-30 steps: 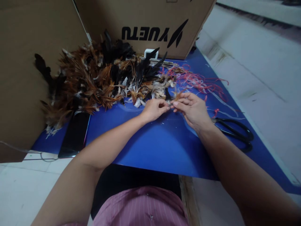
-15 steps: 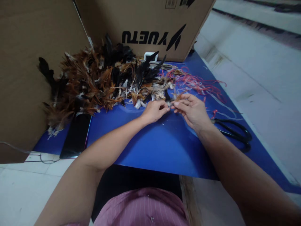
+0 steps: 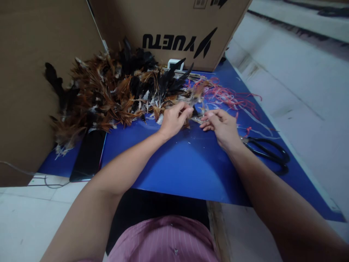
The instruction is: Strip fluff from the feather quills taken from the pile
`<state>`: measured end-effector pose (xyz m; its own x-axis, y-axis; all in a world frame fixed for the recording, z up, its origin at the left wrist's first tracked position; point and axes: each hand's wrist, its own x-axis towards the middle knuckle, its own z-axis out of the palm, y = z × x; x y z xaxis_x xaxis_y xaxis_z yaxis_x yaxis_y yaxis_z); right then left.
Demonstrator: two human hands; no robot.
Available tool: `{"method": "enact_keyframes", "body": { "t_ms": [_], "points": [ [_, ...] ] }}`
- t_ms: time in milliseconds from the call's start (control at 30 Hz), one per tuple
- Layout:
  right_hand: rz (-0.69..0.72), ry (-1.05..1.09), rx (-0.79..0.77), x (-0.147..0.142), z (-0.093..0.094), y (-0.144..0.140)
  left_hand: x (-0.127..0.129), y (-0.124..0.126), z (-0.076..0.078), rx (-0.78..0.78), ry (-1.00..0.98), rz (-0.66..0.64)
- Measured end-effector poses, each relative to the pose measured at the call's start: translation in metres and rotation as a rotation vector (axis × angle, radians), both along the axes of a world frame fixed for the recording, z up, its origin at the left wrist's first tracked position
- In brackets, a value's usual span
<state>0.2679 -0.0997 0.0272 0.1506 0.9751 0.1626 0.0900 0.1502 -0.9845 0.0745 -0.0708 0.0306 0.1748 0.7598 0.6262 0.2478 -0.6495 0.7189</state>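
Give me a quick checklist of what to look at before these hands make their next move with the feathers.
1. Left hand pinching feathers at the edge of the feather pile: ok.
2. Right hand fingers closed on something thin: cannot tell what.
3. Scissors lying flat on the blue sheet, just right of the right wrist: ok.
4. Red strings tangled behind the hands: not ok.
5. Black phone partly under feathers at the sheet's left edge: not ok.

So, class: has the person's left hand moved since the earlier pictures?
Yes. The left hand has lifted away from the right hand and gone toward the feather pile, while the scissors lie as before.
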Motion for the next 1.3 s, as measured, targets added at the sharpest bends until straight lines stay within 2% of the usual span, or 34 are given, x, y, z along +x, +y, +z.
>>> {"method": "enact_keyframes", "body": {
  "t_ms": [233, 400, 467, 600, 700, 800, 900, 967, 1167, 1300],
  "points": [
    [0.082, -0.525, 0.134, -0.006, -0.01, -0.002, -0.024, 0.017, -0.003, 0.014, -0.023, 0.15],
    [0.155, -0.622, 0.211, -0.009, -0.011, -0.002, -0.032, 0.014, -0.002, -0.032, -0.038, 0.202],
    [0.132, -0.657, 0.31, -0.012, -0.012, -0.003, -0.033, 0.014, -0.002, -0.048, -0.062, 0.212],
    [0.077, -0.816, 0.612, -0.027, -0.014, -0.005, -0.038, 0.022, -0.004, -0.08, -0.11, 0.261],
    [0.084, -0.964, 0.703, -0.044, -0.016, -0.005, -0.042, 0.027, -0.007, -0.098, -0.127, 0.302],
    [0.094, -1.106, 0.665, -0.058, -0.019, -0.001, -0.044, 0.029, -0.008, -0.102, -0.11, 0.312],
    [0.088, -1.135, 0.583, -0.065, -0.022, 0.006, -0.043, 0.029, -0.007, -0.115, -0.087, 0.309],
    [0.094, -1.069, 0.538, -0.064, -0.023, 0.011, -0.042, 0.028, -0.007, -0.126, -0.087, 0.308],
    [0.077, -0.697, 0.386, -0.049, -0.019, 0.015, -0.042, 0.027, -0.005, -0.117, -0.132, 0.255],
    [0.047, -0.587, 0.273, -0.036, -0.016, 0.012, -0.04, 0.023, -0.001, -0.147, -0.127, 0.195]
  ]
}}
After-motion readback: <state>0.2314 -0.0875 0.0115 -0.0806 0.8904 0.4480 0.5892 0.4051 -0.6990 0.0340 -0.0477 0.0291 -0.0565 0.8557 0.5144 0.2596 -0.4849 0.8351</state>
